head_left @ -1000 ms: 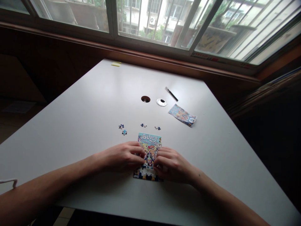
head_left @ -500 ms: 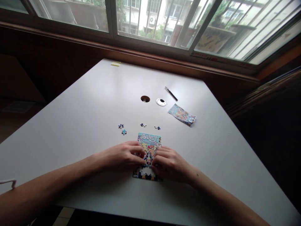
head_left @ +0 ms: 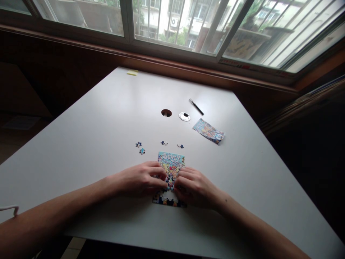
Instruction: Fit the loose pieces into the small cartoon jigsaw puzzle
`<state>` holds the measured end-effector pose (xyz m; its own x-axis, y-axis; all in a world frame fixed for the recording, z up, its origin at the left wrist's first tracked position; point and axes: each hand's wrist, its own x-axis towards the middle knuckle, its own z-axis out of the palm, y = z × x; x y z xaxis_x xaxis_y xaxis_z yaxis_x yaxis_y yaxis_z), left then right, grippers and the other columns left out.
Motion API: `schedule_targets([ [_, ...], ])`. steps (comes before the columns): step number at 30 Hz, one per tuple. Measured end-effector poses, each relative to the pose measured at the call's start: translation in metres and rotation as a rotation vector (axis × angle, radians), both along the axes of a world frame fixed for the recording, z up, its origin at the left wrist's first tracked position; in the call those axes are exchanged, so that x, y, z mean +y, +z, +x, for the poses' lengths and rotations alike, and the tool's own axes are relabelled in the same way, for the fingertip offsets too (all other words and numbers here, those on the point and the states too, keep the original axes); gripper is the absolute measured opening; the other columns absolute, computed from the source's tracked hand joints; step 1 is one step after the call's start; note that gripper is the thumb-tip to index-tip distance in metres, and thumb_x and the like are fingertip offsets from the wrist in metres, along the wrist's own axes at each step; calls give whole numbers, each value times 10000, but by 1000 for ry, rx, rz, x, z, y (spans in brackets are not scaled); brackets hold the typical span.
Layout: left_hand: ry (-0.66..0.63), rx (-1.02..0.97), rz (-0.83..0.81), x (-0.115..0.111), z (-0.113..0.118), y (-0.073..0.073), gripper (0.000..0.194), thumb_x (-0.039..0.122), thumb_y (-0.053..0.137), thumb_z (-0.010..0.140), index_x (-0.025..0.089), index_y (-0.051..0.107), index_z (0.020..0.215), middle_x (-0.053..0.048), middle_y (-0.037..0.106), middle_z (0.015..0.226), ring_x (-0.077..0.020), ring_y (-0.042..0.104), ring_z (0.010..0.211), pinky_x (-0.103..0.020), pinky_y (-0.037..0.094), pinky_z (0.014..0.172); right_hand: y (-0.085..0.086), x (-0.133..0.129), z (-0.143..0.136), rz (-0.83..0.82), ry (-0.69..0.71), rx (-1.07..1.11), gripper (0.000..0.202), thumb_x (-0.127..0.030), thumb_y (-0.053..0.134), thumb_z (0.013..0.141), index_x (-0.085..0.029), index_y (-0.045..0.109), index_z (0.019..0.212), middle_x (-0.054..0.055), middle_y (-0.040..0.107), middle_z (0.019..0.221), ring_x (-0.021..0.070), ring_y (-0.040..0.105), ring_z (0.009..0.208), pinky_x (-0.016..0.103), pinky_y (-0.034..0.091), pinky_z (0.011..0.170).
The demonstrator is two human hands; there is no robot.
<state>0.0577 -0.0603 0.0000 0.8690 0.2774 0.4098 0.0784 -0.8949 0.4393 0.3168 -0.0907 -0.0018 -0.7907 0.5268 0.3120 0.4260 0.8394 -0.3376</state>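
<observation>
A small, colourful jigsaw puzzle (head_left: 172, 158) lies flat on the white table, with a pale gap in its lower part and a dark bottom row. From its left side my left hand (head_left: 147, 178) reaches over it, fingers curled and thumb close to the index finger at the middle of the puzzle. My right hand (head_left: 192, 185) is closed over the right edge, its fingertips bent under and partly hidden. Any loose piece between the fingers cannot be made out. Beyond the puzzle lie several loose pieces, among them a blue piece (head_left: 142, 151) and a dark piece (head_left: 180, 146).
On the white table (head_left: 94, 144), a printed picture sheet (head_left: 208, 131) lies at the right behind the puzzle, with a pen (head_left: 196, 107) farther back. A round cable hole (head_left: 166, 113) sits beside its loose cover (head_left: 184, 116). A yellow note (head_left: 132, 73) marks the far corner.
Both hands stay almost in place. Between the fingertips, a light blue strip of the puzzle shows where it looked darker before.
</observation>
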Motion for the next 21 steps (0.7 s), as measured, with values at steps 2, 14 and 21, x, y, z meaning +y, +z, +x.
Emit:
schedule_targets([
  [2, -1, 1, 6, 0, 0, -1, 175, 177, 607, 938, 198, 683, 1095, -99, 666, 1064, -199, 602, 981, -355, 531, 902, 0, 0, 0, 3, -6, 7, 93, -188, 551, 914, -198, 530, 825, 12, 569, 740, 144, 453, 676, 292, 408, 670],
  [14, -5, -12, -13, 1, 1, -1, 180, 175, 581, 957, 188, 687, 1102, -100, 676, 1071, -199, 599, 983, -358, 529, 907, -1, -1, 1, 16, 41, -23, 98, -195, 545, 924, -192, 533, 826, 22, 570, 767, 148, 451, 699, 300, 406, 684],
  [21, -4, -3, -21, 1, 0, -4, 168, 170, 587, 950, 190, 691, 1080, -101, 671, 1076, -199, 594, 979, -363, 529, 898, -1, 0, 3, 7, 56, -22, 96, -203, 552, 926, -188, 541, 832, 22, 568, 773, 147, 453, 708, 297, 420, 706],
])
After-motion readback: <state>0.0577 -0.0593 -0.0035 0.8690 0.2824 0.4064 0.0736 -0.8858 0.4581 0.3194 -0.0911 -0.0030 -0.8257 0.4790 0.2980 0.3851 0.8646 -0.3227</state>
